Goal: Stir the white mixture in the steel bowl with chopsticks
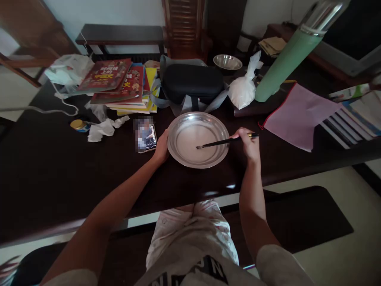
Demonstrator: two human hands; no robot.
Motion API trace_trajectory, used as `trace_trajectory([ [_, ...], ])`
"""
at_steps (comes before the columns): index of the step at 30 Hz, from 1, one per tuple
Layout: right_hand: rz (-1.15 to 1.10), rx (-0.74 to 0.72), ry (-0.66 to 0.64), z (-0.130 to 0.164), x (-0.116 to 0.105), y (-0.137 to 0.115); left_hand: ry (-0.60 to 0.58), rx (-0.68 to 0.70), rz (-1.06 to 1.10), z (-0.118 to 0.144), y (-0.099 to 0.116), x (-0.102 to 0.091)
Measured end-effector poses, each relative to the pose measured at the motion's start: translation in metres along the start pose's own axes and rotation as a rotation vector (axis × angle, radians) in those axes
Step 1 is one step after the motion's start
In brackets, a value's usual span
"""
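A shallow, round stainless-steel basin [199, 162] stands on the dark table in front of me. Its bottom looks pale, and I cannot tell whether a thin whitish layer covers it. My left hand [162, 147] grips the basin's left rim, its fingertips partly hidden by the edge. Closed around black chopsticks [218, 142] with gold-coloured ends, my right hand [247, 143] is just beyond the right rim. The chopsticks slant into the basin, and a small pale clump shows at their tips. Left of my left hand lies a phone [146, 135] with a lit screen.
Crumpled tissues [102, 130] and a small gold-lidded jar [79, 126] lie to the left. Behind are stacked books [104, 75], a black case [193, 82], a knotted bag of white powder [241, 92] and a tall green flask [290, 61]. A pink mesh pouch [297, 111] lies right.
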State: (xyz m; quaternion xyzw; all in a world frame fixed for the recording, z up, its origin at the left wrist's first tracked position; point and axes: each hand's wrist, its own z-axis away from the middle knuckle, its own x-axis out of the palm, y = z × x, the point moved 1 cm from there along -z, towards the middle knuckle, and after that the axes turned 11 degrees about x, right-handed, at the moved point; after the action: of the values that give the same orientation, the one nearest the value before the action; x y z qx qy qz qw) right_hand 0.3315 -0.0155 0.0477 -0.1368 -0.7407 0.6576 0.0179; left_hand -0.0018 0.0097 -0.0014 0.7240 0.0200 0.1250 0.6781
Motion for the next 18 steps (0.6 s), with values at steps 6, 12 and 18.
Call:
trace_trajectory([
  [6, 0.0, -0.012, -0.023, -0.0001, 0.0031, 0.0004, 0.046, -0.024, 0.042, 0.0022, 0.0046, 0.0042],
  [12, -0.03, -0.035, -0.074, 0.0001, 0.0018, 0.0012, 0.033, -0.005, 0.051, 0.0023, 0.0036, 0.0041],
  [18, -0.043, -0.051, 0.053, -0.0016, 0.0, 0.0043, 0.041, -0.003, 0.057, 0.0001, -0.0016, 0.0022],
])
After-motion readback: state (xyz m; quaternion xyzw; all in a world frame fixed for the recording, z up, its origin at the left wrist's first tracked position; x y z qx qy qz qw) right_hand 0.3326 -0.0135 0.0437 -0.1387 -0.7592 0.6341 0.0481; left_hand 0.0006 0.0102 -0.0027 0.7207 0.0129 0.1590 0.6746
